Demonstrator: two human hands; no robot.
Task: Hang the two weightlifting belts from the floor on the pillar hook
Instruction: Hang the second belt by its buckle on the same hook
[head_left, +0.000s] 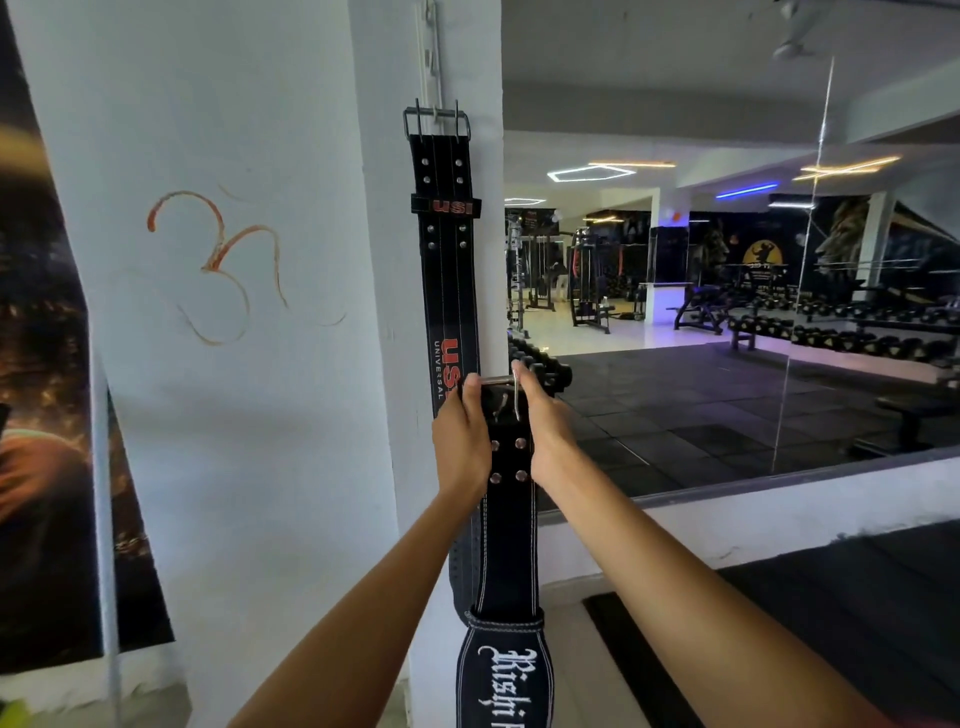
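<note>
One black leather belt with red USI lettering is hung by its steel buckle on the white pillar. A second black white-stitched belt is held upright just right of it, gripped at the buckle end by the left hand and right hand.

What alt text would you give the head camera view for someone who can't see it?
Both hands, left hand and right hand, grip the metal buckle of a black weightlifting belt, raised before a white pillar. A black USI belt already hangs there from a hook; right, a mirror reflects the gym.
</note>
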